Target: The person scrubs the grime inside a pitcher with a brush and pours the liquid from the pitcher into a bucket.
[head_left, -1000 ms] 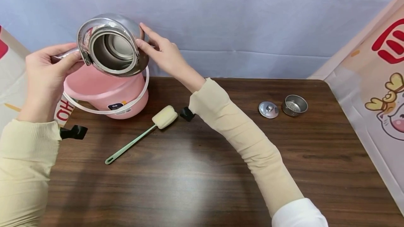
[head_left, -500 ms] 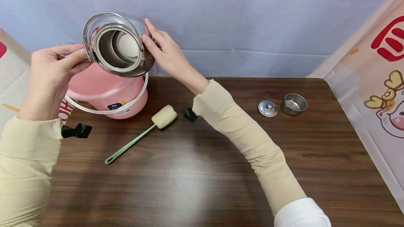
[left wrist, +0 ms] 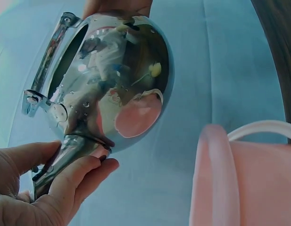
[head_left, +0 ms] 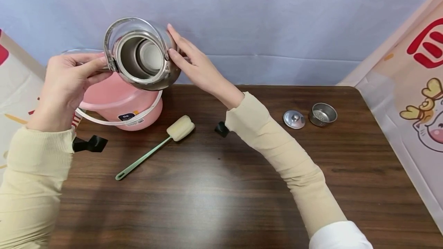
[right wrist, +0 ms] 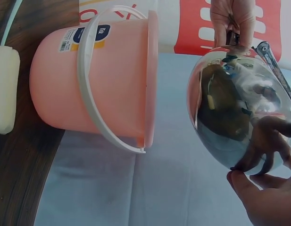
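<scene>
In the head view, a shiny steel teapot (head_left: 143,58) is held up over the back of the pink bucket (head_left: 145,107), its lidless mouth facing the camera. My left hand (head_left: 70,78) pinches the teapot's spout (left wrist: 65,157) between thumb and fingers. On the other side, my right hand (head_left: 197,62) holds the rounded body, thumb and fingers spread against it. Water drops dot the steel in the left wrist view. The teapot's arched handle (head_left: 109,37) stands up across the mouth.
A sponge brush (head_left: 180,128) with a green handle lies before the bucket on the brown wooden table (head_left: 242,203). Toward the right sit a steel lid (head_left: 294,120) and a small perforated strainer cup (head_left: 322,115). A pale blue cloth (head_left: 277,30) hangs behind.
Both hands have carried the teapot to the right, and its mouth has turned a little. The bucket, brush, lid and strainer cup have stayed in place.
</scene>
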A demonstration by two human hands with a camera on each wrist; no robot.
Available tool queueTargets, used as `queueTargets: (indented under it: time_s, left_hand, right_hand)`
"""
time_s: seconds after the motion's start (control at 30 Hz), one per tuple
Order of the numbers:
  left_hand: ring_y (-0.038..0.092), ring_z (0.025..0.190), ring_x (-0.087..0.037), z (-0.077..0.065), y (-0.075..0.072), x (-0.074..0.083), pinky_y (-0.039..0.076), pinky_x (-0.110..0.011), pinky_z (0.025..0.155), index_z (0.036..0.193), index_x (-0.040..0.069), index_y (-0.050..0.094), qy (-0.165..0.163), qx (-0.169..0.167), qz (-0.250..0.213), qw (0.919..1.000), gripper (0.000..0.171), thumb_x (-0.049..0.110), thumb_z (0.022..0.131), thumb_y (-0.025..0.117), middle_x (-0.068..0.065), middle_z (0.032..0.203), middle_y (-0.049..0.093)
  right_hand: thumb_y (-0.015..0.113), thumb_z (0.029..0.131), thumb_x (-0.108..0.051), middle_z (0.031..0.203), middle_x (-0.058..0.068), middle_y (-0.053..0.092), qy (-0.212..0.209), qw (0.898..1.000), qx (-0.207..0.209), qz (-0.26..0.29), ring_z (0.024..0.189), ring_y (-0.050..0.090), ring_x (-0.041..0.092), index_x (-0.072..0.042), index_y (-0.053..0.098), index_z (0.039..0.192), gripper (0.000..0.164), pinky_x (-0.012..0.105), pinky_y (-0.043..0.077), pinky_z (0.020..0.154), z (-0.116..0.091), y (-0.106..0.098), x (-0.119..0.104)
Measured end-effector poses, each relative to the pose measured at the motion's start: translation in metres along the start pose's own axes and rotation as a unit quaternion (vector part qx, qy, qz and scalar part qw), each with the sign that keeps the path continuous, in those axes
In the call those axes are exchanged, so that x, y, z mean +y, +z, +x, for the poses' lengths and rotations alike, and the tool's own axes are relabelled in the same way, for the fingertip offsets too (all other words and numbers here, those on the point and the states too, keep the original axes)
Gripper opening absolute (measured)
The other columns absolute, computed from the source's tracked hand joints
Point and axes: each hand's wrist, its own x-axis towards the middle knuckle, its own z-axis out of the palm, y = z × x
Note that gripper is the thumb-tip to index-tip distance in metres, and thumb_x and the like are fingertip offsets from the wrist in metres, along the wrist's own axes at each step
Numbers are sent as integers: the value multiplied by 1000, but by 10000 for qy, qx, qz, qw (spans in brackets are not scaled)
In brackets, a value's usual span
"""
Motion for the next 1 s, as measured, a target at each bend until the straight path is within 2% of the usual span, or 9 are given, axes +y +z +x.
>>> queueTargets:
  time_s: [0.1, 0.23, 0.4, 0.5, 0.6, 0.7, 0.77, 0.87, 1.0]
  left_hand:
    - [68, 70, -20, -1, 4, -4, 52, -29, 65, 82, -9, 70, -87, -89, 193, 9997, 10, -13, 75, 65, -13, 83, 69]
    - [68, 69, -18, -1, 9, -10, 52, -28, 64, 76, -6, 71, -169, -227, 536, 9982, 6, -9, 76, 66, -12, 76, 69]
    - [68, 66, -17, -2, 16, -19, 53, -27, 63, 78, -1, 72, -200, -431, 873, 9950, 8, -6, 77, 66, -9, 71, 69]
    - [68, 67, -16, -2, 20, -25, 52, -26, 63, 78, 1, 72, -181, -635, 1017, 9926, 11, -6, 79, 64, -8, 72, 69]
    - [68, 69, -14, -2, 26, -30, 52, -25, 65, 77, 3, 72, -171, -728, 1182, 9902, 12, -4, 81, 63, -6, 73, 69]
    - [68, 70, -14, -3, 31, -34, 52, -25, 66, 77, 4, 72, -216, -695, 1293, 9889, 10, -1, 81, 64, -6, 74, 69]
    - [68, 70, -14, -3, 34, -36, 52, -24, 67, 77, 5, 72, -222, -634, 1433, 9874, 9, 1, 81, 66, -5, 74, 69]
    - [68, 70, -14, -4, 39, -39, 51, -24, 67, 77, 6, 73, -281, -577, 1562, 9856, 8, 3, 80, 67, -5, 75, 69]
    - [68, 70, -13, -4, 45, -43, 51, -24, 68, 76, 8, 72, -436, -526, 1703, 9830, 6, 6, 80, 68, -4, 74, 69]
  right_hand:
    - [40, 97, -32, 146, -17, 22, -39, 9999, -139, 60, 117, 38, -1, -30, 16, 145, 54, 14, 32, 94, -7, -5, 3]
    - [41, 96, -33, 148, -10, 22, -60, 9996, -271, 6, 115, 43, 3, -29, 16, 146, 55, 16, 33, 94, -19, -11, 7]
    - [42, 96, -33, 145, -6, 29, 82, 9994, -294, -162, 106, 50, 8, -28, 19, 145, 55, 20, 40, 86, -32, -19, 11]
    - [42, 96, -33, 141, -4, 34, 181, 9989, -330, -291, 99, 52, 9, -28, 19, 145, 55, 21, 43, 81, -38, -22, 14]
    - [41, 96, -33, 130, -1, 42, 251, 9982, -354, -418, 96, 50, 11, -27, 18, 146, 54, 23, 42, 81, -43, -26, 17]
    - [40, 97, -33, 123, -2, 44, 316, 9976, -361, -508, 98, 47, 11, -27, 17, 146, 55, 24, 39, 84, -47, -30, 20]
    - [40, 97, -33, 126, -2, 43, 373, 9972, -355, -546, 100, 46, 11, -28, 17, 146, 55, 24, 37, 87, -50, -32, 21]
    - [40, 97, -33, 136, -4, 38, 440, 9968, -336, -570, 104, 45, 12, -29, 15, 146, 55, 27, 36, 91, -54, -34, 22]
    - [39, 97, -32, 146, -7, 27, 513, 9964, -313, -599, 119, 39, 9, -29, 14, 146, 55, 29, 32, 98, -59, -38, 26]
